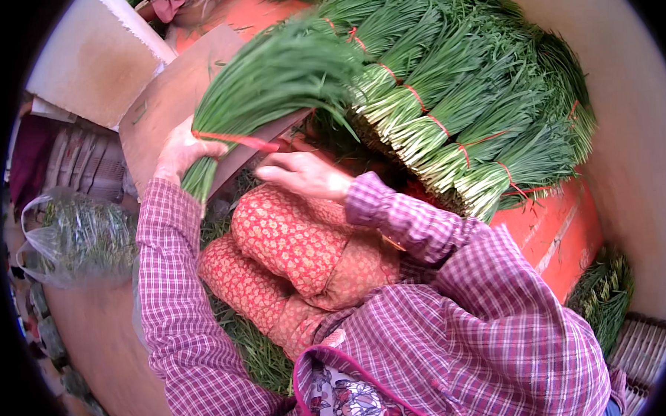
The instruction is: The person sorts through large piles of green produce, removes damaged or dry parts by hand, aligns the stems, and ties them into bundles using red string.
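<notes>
My left hand [176, 152] is closed around the lower part of a bunch of green chives [268, 81], its long leaves fanning out to the upper right, blurred by motion. The cut stem ends show below that hand. A red tie [233, 139] runs across the bunch at my left thumb and stretches toward my right hand [305, 174]. The right fingers are closed at the tie's end, partly blurred, above my knee. To the right lies a big pile of chive bunches [454, 84], each bound with a red tie, white stems facing me.
A whitish foam panel [96, 62] stands at the upper left. Below it are a plastic crate [89, 163] and a clear bag of greens [81, 234]. Loose leaves [261, 360] lie beside my legs. More greens [604, 296] rest at the right, near a pale wall [631, 143].
</notes>
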### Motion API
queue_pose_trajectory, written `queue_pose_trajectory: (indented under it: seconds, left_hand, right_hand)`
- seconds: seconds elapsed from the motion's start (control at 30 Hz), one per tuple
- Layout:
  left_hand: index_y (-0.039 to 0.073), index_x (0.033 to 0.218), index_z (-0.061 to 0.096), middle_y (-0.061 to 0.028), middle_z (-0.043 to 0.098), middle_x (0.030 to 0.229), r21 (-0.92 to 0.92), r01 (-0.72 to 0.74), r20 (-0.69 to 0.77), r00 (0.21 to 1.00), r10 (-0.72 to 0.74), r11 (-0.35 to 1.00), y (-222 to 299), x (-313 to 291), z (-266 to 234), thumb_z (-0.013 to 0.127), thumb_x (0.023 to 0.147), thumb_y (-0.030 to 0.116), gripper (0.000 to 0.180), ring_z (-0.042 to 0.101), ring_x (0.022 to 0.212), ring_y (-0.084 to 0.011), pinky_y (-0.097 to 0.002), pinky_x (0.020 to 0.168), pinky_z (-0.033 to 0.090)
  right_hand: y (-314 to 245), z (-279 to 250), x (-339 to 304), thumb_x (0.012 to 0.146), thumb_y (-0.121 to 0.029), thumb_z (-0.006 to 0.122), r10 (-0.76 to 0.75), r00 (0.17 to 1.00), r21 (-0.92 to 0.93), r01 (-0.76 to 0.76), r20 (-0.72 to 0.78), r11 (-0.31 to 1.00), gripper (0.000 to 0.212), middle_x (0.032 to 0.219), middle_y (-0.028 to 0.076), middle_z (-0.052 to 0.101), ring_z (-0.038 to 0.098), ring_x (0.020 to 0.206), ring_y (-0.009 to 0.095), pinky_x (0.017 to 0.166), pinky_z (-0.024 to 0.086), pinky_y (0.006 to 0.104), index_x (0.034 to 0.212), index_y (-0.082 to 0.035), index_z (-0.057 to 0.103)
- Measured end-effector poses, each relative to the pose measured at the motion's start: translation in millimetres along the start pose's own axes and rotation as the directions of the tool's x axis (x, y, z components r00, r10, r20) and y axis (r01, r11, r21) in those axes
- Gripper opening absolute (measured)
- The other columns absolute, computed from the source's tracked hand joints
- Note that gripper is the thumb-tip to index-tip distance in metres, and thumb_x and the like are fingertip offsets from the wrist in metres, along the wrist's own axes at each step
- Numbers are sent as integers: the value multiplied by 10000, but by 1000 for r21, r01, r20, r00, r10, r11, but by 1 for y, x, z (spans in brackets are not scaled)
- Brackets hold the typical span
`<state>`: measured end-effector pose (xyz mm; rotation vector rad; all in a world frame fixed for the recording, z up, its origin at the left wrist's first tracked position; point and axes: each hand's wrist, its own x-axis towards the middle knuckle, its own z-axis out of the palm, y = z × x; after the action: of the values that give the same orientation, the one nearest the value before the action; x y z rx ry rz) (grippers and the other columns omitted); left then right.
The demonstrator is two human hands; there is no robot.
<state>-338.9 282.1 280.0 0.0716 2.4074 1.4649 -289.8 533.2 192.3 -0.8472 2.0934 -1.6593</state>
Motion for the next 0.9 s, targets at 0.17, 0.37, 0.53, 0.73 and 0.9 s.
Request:
queue_pose_trajectory:
  seconds: [0.17, 0.37, 0.53, 0.73, 0.9]
  left_hand:
    - [17, 1132, 624, -36, 669, 889, -466, 92, 83, 995, -60, 880, 55, -18, 34, 749, 754, 129, 414, 636, 717, -132, -274, 639, 525]
    - [21, 1064, 633, -46, 669, 831, -458, -7, 99, 993, 59, 889, 79, 0, 64, 749, 799, 209, 346, 646, 640, -143, -276, 589, 545]
    - [2, 1191, 591, -83, 657, 1128, -582, -202, -105, 979, 173, 787, 83, -15, 61, 733, 842, 214, 432, 636, 1008, -173, -339, 977, 483]
    - [16, 1425, 390, -115, 503, 1387, -763, -460, -319, 879, 355, 453, 100, 18, 63, 680, 885, 413, 731, 500, 1268, -251, -412, 1104, 387]
    - [89, 1468, 356, -105, 412, 1473, -764, -404, -378, 912, 158, 504, 93, 2, 118, 441, 960, 517, 670, 425, 1337, -287, -444, 1099, 378]
  right_hand:
    - [15, -36, 5, 927, -605, 524, 230, 969, 566, -243, 95, 788, 734, 1245, 94, 597, 541, 1117, 174, 992, 420, 337, 1349, -4, 510]
    - [-57, -87, 57, 906, -534, 609, 78, 962, 619, 104, -260, 778, 696, 1205, 110, 641, 613, 1080, 192, 991, 449, 338, 1313, 25, 531]
    - [-108, -95, 65, 847, -405, 712, -187, 872, 470, 411, -452, 781, 595, 1147, 124, 664, 631, 1040, 170, 932, 492, 302, 1242, 19, 578]
    - [-121, -102, 42, 652, -472, 833, -395, 798, -332, 259, -456, 907, 837, 1094, 261, 653, 643, 1009, 373, 916, 499, 411, 1233, 49, 530]
    - [-109, -82, 4, 522, -643, 852, -442, 731, -469, 188, -520, 863, 1354, 1180, 289, 496, 492, 1159, 422, 996, 410, 455, 1440, 106, 197]
